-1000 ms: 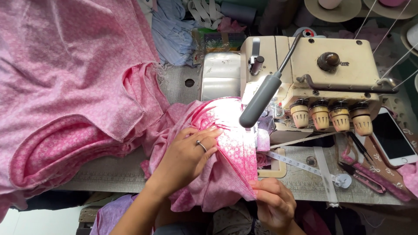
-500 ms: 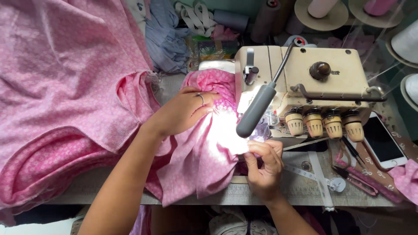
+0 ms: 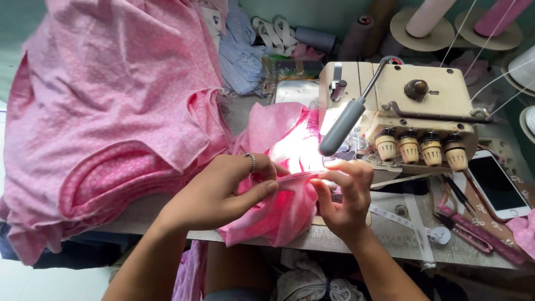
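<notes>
A pink patterned piece of fabric (image 3: 278,139) lies in front of a cream overlock sewing machine (image 3: 401,106), brightly lit by the machine's grey lamp (image 3: 343,128). My left hand (image 3: 223,189), a ring on one finger, pinches the fabric's edge between thumb and fingers. My right hand (image 3: 343,195) pinches the same edge a little to the right, close to the machine's foot. The edge is stretched taut between both hands. The fabric's lower part hangs over the table's front edge.
A big heap of pink garments (image 3: 106,111) covers the table's left side. A phone (image 3: 496,184), a measuring tape (image 3: 412,223) and pink-handled snips (image 3: 468,234) lie at the right. Thread cones (image 3: 429,17) stand behind the machine. More cloth (image 3: 245,50) is piled at the back.
My left hand has come down from the top of the fabric to its front edge. Both hands now pinch and stretch that edge near the machine. The view has shifted closer.
</notes>
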